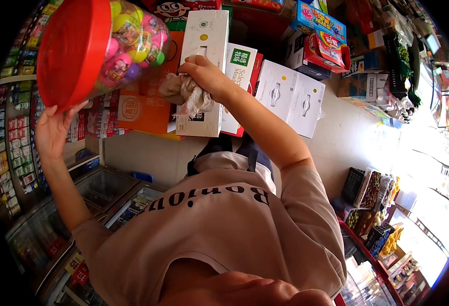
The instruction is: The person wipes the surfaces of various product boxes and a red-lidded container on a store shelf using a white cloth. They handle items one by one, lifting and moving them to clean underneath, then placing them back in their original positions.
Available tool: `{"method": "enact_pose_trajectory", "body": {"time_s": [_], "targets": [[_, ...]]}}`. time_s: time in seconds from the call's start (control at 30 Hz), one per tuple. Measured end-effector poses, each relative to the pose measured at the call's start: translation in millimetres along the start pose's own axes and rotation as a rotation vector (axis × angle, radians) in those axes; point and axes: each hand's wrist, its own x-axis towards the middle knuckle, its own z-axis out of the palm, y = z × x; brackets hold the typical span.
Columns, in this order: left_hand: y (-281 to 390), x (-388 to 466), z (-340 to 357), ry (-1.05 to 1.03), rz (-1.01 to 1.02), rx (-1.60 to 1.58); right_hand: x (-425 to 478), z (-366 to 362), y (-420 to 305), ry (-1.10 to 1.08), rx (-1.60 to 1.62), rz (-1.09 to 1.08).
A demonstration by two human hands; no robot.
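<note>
A large clear plastic jar (132, 46) with a red screw lid (69, 53) lies tilted at the upper left, full of colourful egg-shaped capsules. My left hand (56, 130) supports the lid's lower rim with its fingertips. A crumpled, frayed beige cloth (190, 91) is bunched in my right hand (205, 76), over a long white carton (205, 34). Where the cloth hides the carton, I cannot tell whether they touch. An orange carton (144, 111) is left of the white one, below the jar.
White cartons with handles (274, 91) stand right of the long carton. Beyond them are a red open snack box (326, 49) and a blue box (320, 21). Packed shelves (17, 145) line the left side. Glass-topped cases (105, 187) are at the lower left, and crates of produce (370, 187) at the right.
</note>
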Motion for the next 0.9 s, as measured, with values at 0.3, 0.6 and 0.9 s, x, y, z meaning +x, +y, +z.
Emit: {"method": "enact_pose_trajectory", "body": {"time_s": [0.3,0.6,0.9], "targets": [[19.2,-30.0,88.3,-0.207,0.092,0.046,-84.2,-38.1,6.4,0.257,0.161,-0.212],[-89.7,-2.8,245.1,-0.442,-0.278,-0.107,-243.0,-223.7,63.3,0.255,0.932,-0.238],[-277.2,70.4,283.1,-0.184,-0.482,0.23,-305.6,-367.1,160.6,0.546,0.946,-0.075]]}}
